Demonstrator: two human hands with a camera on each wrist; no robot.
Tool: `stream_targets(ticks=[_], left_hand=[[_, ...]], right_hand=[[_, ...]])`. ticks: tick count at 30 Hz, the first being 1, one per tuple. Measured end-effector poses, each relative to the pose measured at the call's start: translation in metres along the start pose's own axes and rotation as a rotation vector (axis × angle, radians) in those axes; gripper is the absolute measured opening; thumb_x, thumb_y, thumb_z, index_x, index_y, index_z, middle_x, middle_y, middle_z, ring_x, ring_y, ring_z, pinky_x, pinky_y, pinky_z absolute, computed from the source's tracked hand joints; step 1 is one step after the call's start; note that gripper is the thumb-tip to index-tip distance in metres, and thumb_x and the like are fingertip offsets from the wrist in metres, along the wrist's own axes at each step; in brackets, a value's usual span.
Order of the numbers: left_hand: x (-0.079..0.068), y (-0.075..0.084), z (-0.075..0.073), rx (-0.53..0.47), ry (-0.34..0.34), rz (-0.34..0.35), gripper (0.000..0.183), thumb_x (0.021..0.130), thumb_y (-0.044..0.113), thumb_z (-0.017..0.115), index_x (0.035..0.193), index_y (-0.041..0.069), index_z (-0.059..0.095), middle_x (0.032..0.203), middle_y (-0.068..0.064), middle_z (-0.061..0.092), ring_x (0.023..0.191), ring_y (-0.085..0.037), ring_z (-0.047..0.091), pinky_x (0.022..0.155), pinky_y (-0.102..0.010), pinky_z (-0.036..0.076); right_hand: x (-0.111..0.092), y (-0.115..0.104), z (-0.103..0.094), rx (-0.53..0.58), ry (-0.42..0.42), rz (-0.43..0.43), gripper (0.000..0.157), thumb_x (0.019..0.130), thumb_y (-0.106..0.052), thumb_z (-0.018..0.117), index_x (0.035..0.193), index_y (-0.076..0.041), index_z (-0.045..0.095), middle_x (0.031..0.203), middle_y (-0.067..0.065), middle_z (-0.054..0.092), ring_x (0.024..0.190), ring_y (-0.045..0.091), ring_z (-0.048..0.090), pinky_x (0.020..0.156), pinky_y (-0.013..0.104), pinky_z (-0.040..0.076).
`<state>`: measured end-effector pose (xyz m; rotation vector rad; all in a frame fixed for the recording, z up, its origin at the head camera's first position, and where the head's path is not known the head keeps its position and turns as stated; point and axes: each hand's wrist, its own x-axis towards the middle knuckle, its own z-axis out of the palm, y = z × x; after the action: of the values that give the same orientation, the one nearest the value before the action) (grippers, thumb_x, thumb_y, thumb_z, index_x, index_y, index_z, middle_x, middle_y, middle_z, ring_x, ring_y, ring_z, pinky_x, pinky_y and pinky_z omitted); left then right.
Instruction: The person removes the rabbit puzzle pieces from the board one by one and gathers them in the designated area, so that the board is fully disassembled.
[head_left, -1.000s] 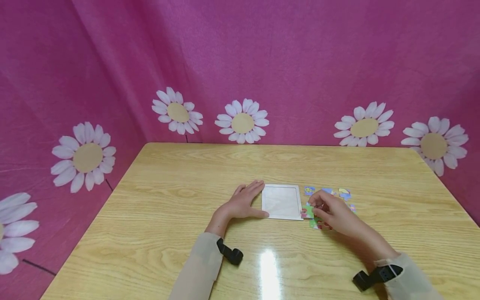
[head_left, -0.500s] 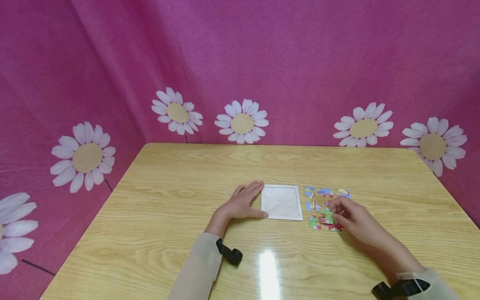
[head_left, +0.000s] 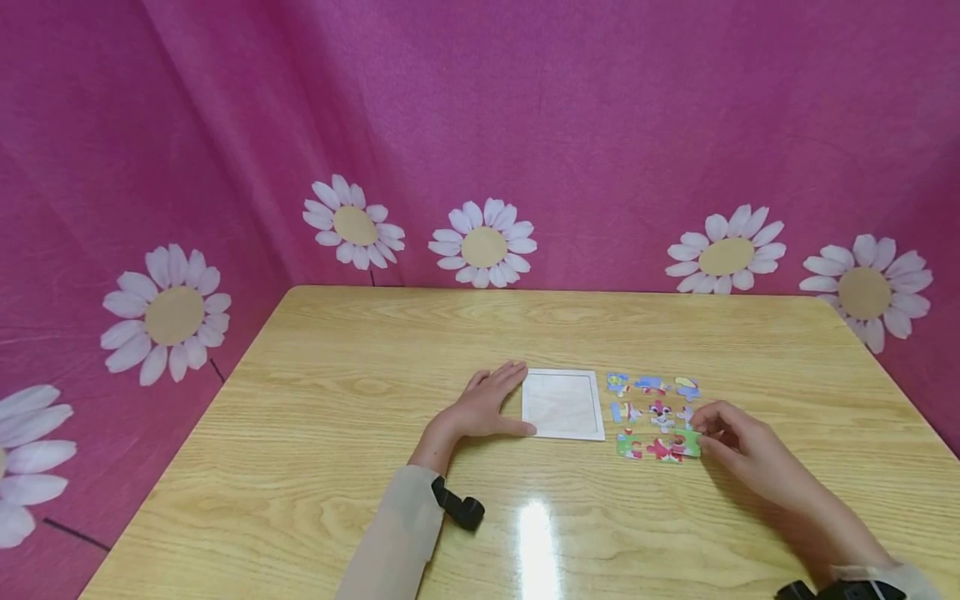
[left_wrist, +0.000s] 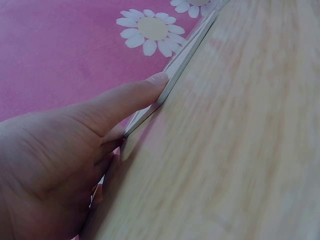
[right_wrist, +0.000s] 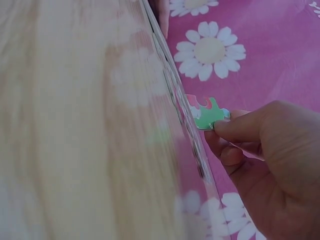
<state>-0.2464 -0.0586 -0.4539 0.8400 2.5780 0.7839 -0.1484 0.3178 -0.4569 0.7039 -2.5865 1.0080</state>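
My right hand (head_left: 750, 454) pinches a green puzzle piece (right_wrist: 207, 116) with red and white patches between thumb and fingers. In the head view that piece overlaps the lower right of the other puzzle pieces (head_left: 660, 414), laid out in loose rows with small gaps. They show a cartoon animal face, blue at the top and green at the bottom left. Left of them lies a white square puzzle tray (head_left: 562, 405) with a thin dark inner line. My left hand (head_left: 483, 408) rests along the tray's left side, thumb at the near corner and straight fingers at the far one.
A light wood table (head_left: 337, 367) carries everything. Behind it hangs a magenta cloth (head_left: 585, 125) with large white daisies. A bright glare (head_left: 538, 550) lies on the near part of the tabletop. Black camera straps (head_left: 459, 504) circle the wrists.
My right hand has moved right with the green piece, from beside the tray's right edge to the lower right of the laid-out pieces, uncovering more of them. My left hand has stayed put.
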Motion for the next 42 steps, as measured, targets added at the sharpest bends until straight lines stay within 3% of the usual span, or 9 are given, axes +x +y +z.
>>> stream_targets(ticks=[10,15,24,32,42], left_hand=[[0.001,-0.001,0.0,0.024,0.002,-0.002,0.095,0.085,0.049,0.07,0.157,0.013,0.019,0.166,0.002,0.017,0.155,-0.016,0.008,0.126,-0.044,0.007],[0.001,-0.002,0.0,0.025,0.002,-0.002,0.095,0.085,0.049,0.07,0.158,0.014,0.019,0.166,0.002,0.016,0.155,-0.016,0.008,0.126,-0.045,0.006],[0.001,-0.002,0.001,0.016,-0.002,-0.016,0.095,0.085,0.049,0.07,0.158,0.016,0.018,0.166,0.003,0.016,0.155,-0.015,0.008,0.127,-0.044,0.005],[0.001,-0.002,0.002,0.016,0.0,-0.013,0.095,0.085,0.049,0.07,0.158,0.015,0.019,0.166,0.003,0.016,0.155,-0.015,0.008,0.126,-0.044,0.005],[0.001,0.0,0.002,0.019,-0.001,-0.016,0.095,0.085,0.05,0.071,0.158,0.015,0.019,0.166,0.003,0.016,0.155,-0.015,0.007,0.127,-0.044,0.005]], right_hand=[[-0.009,0.008,-0.009,0.001,0.025,0.008,0.034,0.079,0.021,0.065,0.101,-0.003,0.06,0.089,-0.01,0.062,0.082,-0.011,0.055,0.064,0.007,0.046],[-0.012,0.01,-0.012,-0.049,0.029,0.03,0.034,0.079,0.02,0.065,0.101,-0.005,0.059,0.086,-0.009,0.061,0.079,-0.011,0.054,0.062,0.008,0.045],[-0.012,0.011,-0.013,-0.017,0.024,0.018,0.031,0.081,0.019,0.064,0.099,-0.005,0.059,0.084,-0.007,0.061,0.075,-0.007,0.054,0.059,0.011,0.044],[-0.015,0.015,-0.013,-0.048,0.001,0.089,0.028,0.082,0.015,0.066,0.099,-0.007,0.06,0.086,-0.009,0.062,0.076,-0.009,0.053,0.061,0.01,0.045],[-0.014,0.018,-0.014,-0.095,-0.043,0.137,0.024,0.084,0.011,0.067,0.1,-0.007,0.065,0.094,0.008,0.067,0.079,-0.011,0.049,0.064,0.009,0.043]])
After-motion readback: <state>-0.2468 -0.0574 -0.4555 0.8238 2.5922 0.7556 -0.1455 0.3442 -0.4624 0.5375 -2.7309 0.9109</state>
